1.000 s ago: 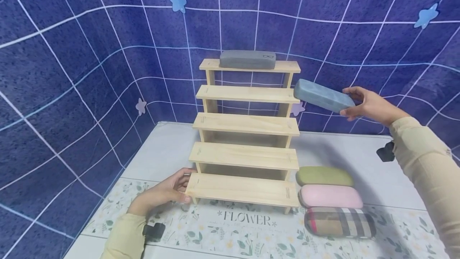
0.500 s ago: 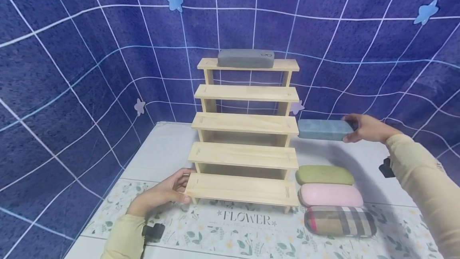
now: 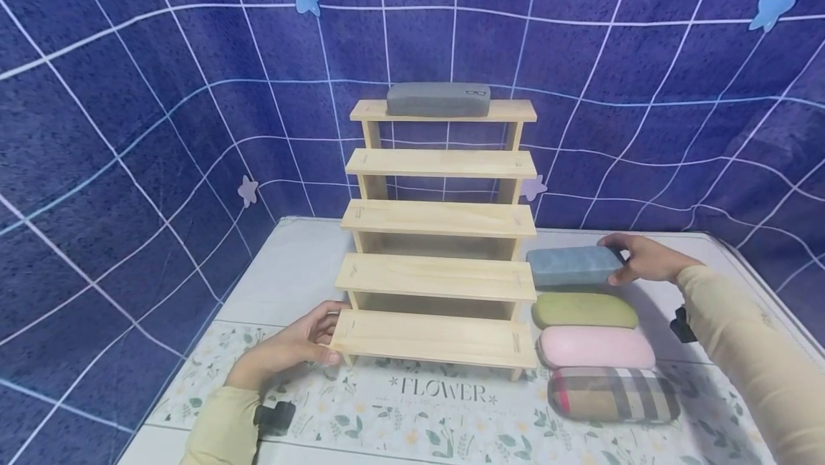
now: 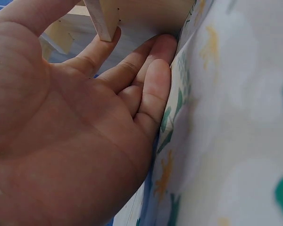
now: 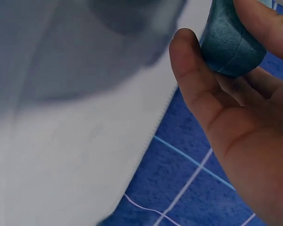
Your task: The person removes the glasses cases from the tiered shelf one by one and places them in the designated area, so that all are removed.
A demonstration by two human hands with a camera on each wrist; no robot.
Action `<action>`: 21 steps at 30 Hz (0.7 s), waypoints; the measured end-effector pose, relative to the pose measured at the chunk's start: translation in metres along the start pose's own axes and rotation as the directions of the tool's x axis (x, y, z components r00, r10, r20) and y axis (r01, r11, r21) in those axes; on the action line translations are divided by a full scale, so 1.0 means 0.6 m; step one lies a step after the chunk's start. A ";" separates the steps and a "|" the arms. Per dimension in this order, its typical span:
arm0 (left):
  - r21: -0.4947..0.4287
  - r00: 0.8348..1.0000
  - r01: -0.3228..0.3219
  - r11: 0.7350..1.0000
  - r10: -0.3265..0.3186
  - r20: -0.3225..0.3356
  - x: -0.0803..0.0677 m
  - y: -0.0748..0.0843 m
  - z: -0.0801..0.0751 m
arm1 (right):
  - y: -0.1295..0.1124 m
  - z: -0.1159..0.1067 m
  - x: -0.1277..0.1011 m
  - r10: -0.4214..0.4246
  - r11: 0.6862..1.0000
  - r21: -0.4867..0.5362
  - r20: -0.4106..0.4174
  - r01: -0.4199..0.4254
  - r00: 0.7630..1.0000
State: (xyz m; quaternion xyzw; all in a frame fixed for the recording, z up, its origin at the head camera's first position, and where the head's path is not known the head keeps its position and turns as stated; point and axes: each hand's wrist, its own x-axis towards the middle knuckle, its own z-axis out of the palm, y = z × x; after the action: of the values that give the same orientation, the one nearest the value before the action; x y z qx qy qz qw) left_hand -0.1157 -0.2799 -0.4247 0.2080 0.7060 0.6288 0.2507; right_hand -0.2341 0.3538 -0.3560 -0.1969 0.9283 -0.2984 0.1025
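Note:
My right hand (image 3: 612,261) grips the right end of a blue-grey glasses case (image 3: 570,266), thumb and fingers curled round it (image 5: 228,42). The case lies level, low by the table, right of the wooden stepped rack (image 3: 438,218) and just behind a green case (image 3: 583,310). Whether it touches the table I cannot tell. My left hand (image 3: 331,332) holds the left end of the rack's lowest step, thumb on top, fingers (image 4: 146,89) along the mat beside the rack's leg (image 4: 104,21). A grey case (image 3: 438,99) sits on the top step.
A pink case (image 3: 596,347) and a plaid case (image 3: 612,395) lie in a row in front of the green one. A floral mat (image 3: 438,408) covers the table's front. A blue star-print cloth (image 3: 161,128) hangs close behind and at the sides.
My right hand has brought the blue-grey case down from beside the rack's second step to table height behind the green case. The left hand has stayed on the lowest step.

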 end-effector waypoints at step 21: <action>0.000 1.000 0.010 1.000 -0.010 -0.017 -0.004 0.005 0.001 | 0.008 0.010 -0.010 0.111 0.973 0.179 0.196 -0.147 0.974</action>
State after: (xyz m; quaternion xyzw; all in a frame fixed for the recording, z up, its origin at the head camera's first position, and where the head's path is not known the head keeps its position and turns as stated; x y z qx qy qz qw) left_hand -0.1135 -0.2805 -0.4213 0.1993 0.7091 0.6293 0.2480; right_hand -0.2284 0.3571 -0.3632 -0.1521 0.8923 -0.3600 0.2260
